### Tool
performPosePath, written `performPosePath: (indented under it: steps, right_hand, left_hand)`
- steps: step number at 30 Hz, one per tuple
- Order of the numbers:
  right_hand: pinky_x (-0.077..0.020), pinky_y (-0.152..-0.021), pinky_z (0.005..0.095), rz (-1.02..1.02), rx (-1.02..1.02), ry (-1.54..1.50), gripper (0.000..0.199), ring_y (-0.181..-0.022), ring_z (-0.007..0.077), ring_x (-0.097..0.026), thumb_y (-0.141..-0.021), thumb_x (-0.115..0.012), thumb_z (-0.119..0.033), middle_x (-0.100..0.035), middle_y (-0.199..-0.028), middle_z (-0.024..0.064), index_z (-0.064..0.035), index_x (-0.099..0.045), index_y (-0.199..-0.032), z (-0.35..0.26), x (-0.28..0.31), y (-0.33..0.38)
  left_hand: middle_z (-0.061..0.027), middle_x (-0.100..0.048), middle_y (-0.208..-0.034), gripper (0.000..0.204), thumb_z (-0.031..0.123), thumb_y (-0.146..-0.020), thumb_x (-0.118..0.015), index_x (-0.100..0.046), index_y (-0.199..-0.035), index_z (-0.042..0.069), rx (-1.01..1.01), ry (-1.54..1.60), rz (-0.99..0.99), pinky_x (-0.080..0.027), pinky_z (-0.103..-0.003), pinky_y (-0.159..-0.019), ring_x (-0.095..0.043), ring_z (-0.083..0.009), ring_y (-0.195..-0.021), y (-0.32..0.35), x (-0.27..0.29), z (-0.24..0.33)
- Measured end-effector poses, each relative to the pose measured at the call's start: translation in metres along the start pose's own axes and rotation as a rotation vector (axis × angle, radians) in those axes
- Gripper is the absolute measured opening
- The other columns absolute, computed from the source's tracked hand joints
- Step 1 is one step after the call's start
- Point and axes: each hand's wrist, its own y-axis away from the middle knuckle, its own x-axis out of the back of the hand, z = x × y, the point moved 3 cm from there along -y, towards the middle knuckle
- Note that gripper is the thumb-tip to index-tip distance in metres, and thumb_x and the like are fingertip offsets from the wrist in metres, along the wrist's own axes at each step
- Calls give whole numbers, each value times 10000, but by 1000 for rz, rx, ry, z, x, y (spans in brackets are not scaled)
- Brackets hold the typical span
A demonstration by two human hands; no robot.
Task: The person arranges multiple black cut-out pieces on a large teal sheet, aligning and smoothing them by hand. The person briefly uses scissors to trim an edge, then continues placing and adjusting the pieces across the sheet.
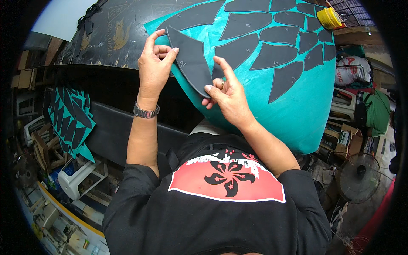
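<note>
Hands, left hand (154, 63) and right hand (226, 95), pinch dark cutout (191, 59) between them.

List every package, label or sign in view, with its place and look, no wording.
White sack: right edge, on shelving, bulging, white with red print.
Yellow container: top right, beside the teal sheet, boxy, bright yellow.
Cardboard box: lower right, brown, open.
Black board: top left, dark with gold emblem and print.

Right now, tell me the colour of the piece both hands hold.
Dark grey piece, seen in the head view, against teal.
</note>
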Motion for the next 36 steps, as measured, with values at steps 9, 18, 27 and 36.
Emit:
performPosePath:
  steps: [9, 18, 27, 36]
  right_hand:
    - [-493, -542, 229, 35, 45, 168, 666, -591, 68, -573, -922, -583, 29, -474, -689, -12, -85, -301, -1513, 7, -6, 10]
    - [-480, -564, 222, 51, 2, 182, 659, -669, 101, -621, -948, -548, 55, -582, -786, 54, -99, -285, -1532, 14, 4, 22]
    - [-475, -544, 258, 58, 150, 395, 634, -570, 91, -578, -920, -549, 61, -561, -667, 29, -72, -332, -1501, 19, 1, 19]
    - [-520, -570, 240, -51, 73, -91, 645, -567, 80, -579, -920, -556, 63, -566, -701, 24, -70, -315, -1503, -1, -8, 22]
  left_hand:
    - [-45, -699, -843, 430, 78, -878, -736, -614, -1291, 65, -22, -162, -10, -555, -232, -687, -649, -82, -758, 16, 8, 8]
    - [-30, -696, -791, 290, 98, -861, -740, -701, -1147, 77, -54, -189, 13, -556, -250, -666, -657, -93, -715, 18, 5, 4]
    - [-18, -696, -801, 291, 84, -861, -739, -701, -1149, 85, -34, -154, -28, -570, -238, -655, -652, -80, -725, 14, 7, 1]
    - [-41, -721, -824, 310, 74, -860, -741, -665, -1160, 68, 40, -33, -78, -554, -225, -661, -664, -69, -748, 4, 15, -8]
